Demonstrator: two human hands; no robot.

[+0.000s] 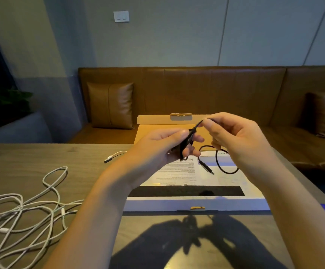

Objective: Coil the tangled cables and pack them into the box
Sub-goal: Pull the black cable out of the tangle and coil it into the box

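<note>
**Coiling the black cable, whites still waiting**

I judge I am in the middle of coiling the first cable. My left hand [165, 146] has its thumb and fingers curled round a small bundle of black cable [226, 170] loops, held up above the box [196, 204]. My right hand [237, 136] pinches the same cable between thumb and forefinger just beside the bundle, its other fingers loosely curled. Below my right hand the free tail hangs in one loop, with its plug [206, 167] dangling over the printed box face, not clearly touching it.

The box lies on the bench [41, 152] right of centre, its flap [157, 119] raised at the far edge. I cannot see an open compartment from here.

The white cables [22, 210] lie in a tangle on the near left of the bench, well apart from the box, with one white plug end [109, 158] further off, near my left wrist.

Next, I think, the tail needs winding onto the bundle. That calls for the right hand to feed slack without twisting while the left keeps the loops from springing open. Then the plug end wants tucking, and the box opening.
</note>
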